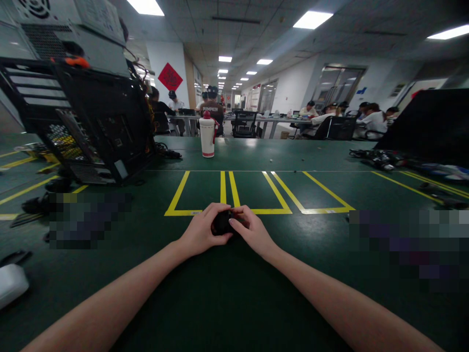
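Between my two hands is a small, dark, rounded object (222, 223); its exact kind is too dim and too covered to make out. My left hand (202, 229) curves around its left side, thumb below and fingers above. From the right, my right hand (253, 231) closes on it, the thumb across its near face and the fingers behind. Both hands are low over the green table (227, 303), just at the near edge of the yellow tape outlines (257, 211).
An open black computer case (106, 127) stands at the left with a metal case (73, 34) behind it. A white bottle with a red lid (207, 137) stands ahead. Cables (381, 159) and a dark panel (428, 127) are at the right. People sit at farther tables.
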Demonstrator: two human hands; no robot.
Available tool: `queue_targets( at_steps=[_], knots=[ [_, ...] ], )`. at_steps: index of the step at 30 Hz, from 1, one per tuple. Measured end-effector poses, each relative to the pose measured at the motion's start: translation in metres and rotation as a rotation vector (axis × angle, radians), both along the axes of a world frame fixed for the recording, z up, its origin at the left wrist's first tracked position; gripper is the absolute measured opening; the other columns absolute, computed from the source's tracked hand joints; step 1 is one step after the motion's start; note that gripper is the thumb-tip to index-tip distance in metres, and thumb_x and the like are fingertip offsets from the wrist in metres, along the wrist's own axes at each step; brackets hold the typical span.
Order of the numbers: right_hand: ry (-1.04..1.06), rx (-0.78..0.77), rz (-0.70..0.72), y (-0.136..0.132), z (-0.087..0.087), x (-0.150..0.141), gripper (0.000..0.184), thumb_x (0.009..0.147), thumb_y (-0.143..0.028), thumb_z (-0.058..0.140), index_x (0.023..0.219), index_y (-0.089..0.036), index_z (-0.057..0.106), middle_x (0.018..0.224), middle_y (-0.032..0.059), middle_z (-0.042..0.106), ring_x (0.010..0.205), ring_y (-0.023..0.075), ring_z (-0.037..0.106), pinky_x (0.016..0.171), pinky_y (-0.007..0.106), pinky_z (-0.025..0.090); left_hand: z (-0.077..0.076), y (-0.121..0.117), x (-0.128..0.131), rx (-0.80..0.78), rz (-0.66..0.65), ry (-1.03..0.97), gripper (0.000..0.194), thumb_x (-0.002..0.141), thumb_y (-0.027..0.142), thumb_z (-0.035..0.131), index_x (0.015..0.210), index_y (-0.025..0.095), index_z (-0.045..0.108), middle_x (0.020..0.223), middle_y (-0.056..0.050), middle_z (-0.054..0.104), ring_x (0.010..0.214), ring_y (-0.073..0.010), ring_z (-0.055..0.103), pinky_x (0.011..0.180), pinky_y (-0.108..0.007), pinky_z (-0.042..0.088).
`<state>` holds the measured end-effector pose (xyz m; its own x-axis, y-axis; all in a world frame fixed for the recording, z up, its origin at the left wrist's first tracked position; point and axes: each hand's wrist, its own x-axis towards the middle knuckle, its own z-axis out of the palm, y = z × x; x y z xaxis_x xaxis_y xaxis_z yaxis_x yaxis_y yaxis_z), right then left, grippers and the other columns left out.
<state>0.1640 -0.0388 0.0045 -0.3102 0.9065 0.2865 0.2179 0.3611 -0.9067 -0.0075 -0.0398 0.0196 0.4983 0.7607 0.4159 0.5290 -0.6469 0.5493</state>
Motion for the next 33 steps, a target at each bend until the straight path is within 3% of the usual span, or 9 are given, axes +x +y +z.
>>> queue_targets(
  at_steps=[9, 15, 19, 29, 33],
  knots=[
    [0.038, 0.1, -0.019, 0.001, -0.001, 0.0, 0.01, 0.079, -0.025, 0.048, 0.087, -0.02, 0.051, 0.093, 0.0025, 0.051, 0.089, 0.0152, 0.052, 0.078, 0.032, 0.046, -0.002, 0.001, 0.0, 0.014, 0.0, 0.0, 0.055, 0.067, 0.025, 0.063, 0.114, 0.027, 0.035, 0.111, -0.003, 0.046, 0.096, -0.0206, 0.05, 0.072, -0.033, 0.048],
    [0.04, 0.002, -0.007, -0.001, 0.003, -0.001, 0.023, 0.078, -0.026, 0.049, 0.101, -0.021, 0.046, 0.103, 0.0042, 0.052, 0.098, 0.017, 0.051, 0.085, 0.036, 0.043, 0.008, -0.003, 0.0, -0.032, -0.034, 0.024, 0.054, 0.069, 0.024, 0.061, 0.116, 0.027, 0.034, 0.113, -0.003, 0.044, 0.097, -0.0205, 0.049, 0.071, -0.032, 0.048],
    [0.021, -0.024, 0.005, -0.001, 0.003, -0.001, 0.023, 0.078, -0.026, 0.049, 0.1, -0.02, 0.047, 0.101, 0.0045, 0.052, 0.095, 0.0173, 0.052, 0.083, 0.036, 0.044, 0.013, -0.006, 0.0, -0.04, -0.031, 0.033, 0.052, 0.07, 0.023, 0.06, 0.116, 0.027, 0.034, 0.113, -0.004, 0.044, 0.097, -0.0211, 0.049, 0.073, -0.034, 0.048],
    [0.032, 0.086, -0.009, 0.001, 0.0, 0.0, 0.011, 0.078, -0.022, 0.048, 0.088, -0.02, 0.05, 0.092, 0.0026, 0.051, 0.089, 0.0154, 0.051, 0.078, 0.032, 0.045, 0.0, 0.0, 0.0, 0.006, -0.009, 0.012, 0.054, 0.068, 0.023, 0.062, 0.115, 0.026, 0.035, 0.111, -0.003, 0.045, 0.098, -0.0215, 0.049, 0.072, -0.034, 0.048],
    [0.051, 0.051, -0.013, 0.002, -0.001, -0.001, 0.015, 0.078, -0.024, 0.049, 0.092, -0.02, 0.048, 0.095, 0.003, 0.052, 0.092, 0.0161, 0.052, 0.08, 0.034, 0.044, -0.002, 0.0, 0.001, 0.022, 0.002, 0.0, 0.055, 0.067, 0.022, 0.063, 0.115, 0.026, 0.035, 0.11, -0.003, 0.046, 0.097, -0.021, 0.049, 0.073, -0.033, 0.048]
  ],
)
